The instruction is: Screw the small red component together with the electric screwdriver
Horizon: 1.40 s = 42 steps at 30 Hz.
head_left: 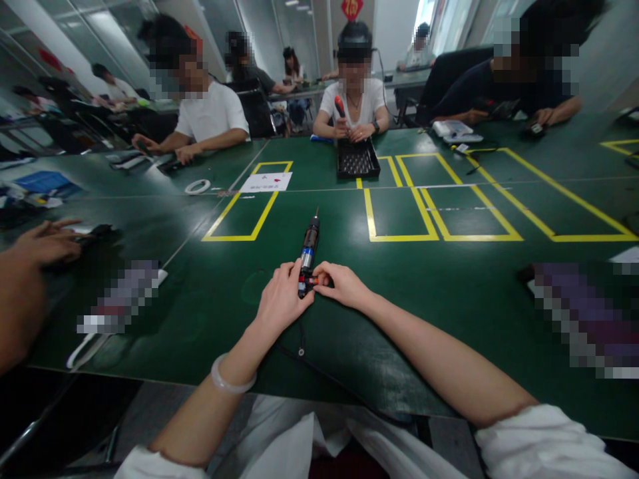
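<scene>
An electric screwdriver (pixel 308 243) lies on the green table in front of me, its thin bit pointing away. Its body looks partly uncovered, with a blue and silver section above my fingers. My left hand (pixel 283 293) is closed around its near end, the thumb below and the fingers along its left side. With thumb and forefinger, my right hand (pixel 342 285) pinches a small red-orange part (pixel 313 281) at the right side of that end. My fingers hide some of this part, so its kind is unclear. A dark cord (pixel 301 336) with a small ring runs toward me.
Yellow tape rectangles (pixel 403 238) mark the green table (pixel 200 306). A white card (pixel 266 182) and a white tape roll (pixel 198 187) lie farther off. Opposite, a person works over a black tray (pixel 358 159). Another person's hand (pixel 50 243) reaches in at left.
</scene>
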Tool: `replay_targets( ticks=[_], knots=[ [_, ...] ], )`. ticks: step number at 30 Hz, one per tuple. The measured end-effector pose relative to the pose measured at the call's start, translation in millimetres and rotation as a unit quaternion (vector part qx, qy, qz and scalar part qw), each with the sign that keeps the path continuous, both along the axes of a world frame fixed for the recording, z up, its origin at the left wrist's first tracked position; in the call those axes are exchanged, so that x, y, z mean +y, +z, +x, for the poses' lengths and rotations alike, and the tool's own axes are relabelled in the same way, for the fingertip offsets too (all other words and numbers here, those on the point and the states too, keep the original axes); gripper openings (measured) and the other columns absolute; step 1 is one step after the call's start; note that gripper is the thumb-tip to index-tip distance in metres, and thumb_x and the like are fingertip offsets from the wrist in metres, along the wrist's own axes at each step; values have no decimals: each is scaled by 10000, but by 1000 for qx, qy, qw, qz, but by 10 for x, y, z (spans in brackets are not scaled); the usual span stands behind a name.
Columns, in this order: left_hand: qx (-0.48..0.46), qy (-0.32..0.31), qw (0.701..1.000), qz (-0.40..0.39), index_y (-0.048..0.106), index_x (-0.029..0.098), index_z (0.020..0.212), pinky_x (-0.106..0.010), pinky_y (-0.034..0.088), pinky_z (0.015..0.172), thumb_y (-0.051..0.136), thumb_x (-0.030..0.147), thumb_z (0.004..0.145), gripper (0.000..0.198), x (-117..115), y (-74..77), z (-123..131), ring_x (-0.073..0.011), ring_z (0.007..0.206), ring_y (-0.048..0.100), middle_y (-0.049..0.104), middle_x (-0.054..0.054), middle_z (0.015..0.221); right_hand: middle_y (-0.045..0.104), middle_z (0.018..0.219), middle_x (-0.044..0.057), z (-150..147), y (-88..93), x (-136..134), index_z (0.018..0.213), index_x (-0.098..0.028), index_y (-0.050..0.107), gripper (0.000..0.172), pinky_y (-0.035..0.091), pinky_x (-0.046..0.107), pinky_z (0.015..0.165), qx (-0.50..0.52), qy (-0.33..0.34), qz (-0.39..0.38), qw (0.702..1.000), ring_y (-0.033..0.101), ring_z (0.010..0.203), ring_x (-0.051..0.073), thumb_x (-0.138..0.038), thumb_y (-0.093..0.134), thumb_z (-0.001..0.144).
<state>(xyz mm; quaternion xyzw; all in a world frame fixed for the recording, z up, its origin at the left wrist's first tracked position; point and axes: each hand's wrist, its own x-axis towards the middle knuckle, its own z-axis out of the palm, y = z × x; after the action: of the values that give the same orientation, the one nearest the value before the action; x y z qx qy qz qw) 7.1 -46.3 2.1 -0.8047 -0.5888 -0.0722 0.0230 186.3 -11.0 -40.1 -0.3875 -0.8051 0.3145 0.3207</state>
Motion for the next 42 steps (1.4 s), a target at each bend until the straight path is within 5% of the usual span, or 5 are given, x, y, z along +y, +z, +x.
replay_targets(
  ticks=[12,23,29,36,42],
  knots=[
    [14,17,1000,-12,363,195,1414,-336,488,740,432,554,893,636,47,25,2,-264,1005,561,517,-135,1192,672,931,38,36,22,-23,969,-189,644,184,451,303,838,8,18,43,999,590,902,173,-96,562,834],
    [68,19,997,-21,388,228,1414,-343,489,753,451,566,875,639,84,138,-239,-271,988,569,532,-127,1157,650,877,30,66,66,-49,924,-180,636,106,445,284,801,4,21,45,999,589,845,156,-132,565,862],
    [87,59,994,-31,399,198,1419,-387,491,813,348,613,890,674,0,135,-764,-292,1015,575,531,-141,1217,652,873,30,73,108,-58,915,-178,637,92,442,287,800,-3,23,41,999,592,837,155,-137,571,866],
    [133,113,984,-39,397,141,1423,-458,473,856,315,614,897,712,33,139,-1716,-359,1050,569,542,-204,1224,658,878,28,75,96,-58,918,-183,644,95,443,288,795,-6,23,41,999,591,836,156,-142,577,864],
    [170,162,971,-42,437,193,1342,-465,468,889,394,607,864,634,107,192,-2435,-342,1067,575,603,-131,1188,661,876,31,66,73,-49,921,-183,649,94,439,296,800,-11,21,43,999,588,847,161,-148,582,865]
  ],
)
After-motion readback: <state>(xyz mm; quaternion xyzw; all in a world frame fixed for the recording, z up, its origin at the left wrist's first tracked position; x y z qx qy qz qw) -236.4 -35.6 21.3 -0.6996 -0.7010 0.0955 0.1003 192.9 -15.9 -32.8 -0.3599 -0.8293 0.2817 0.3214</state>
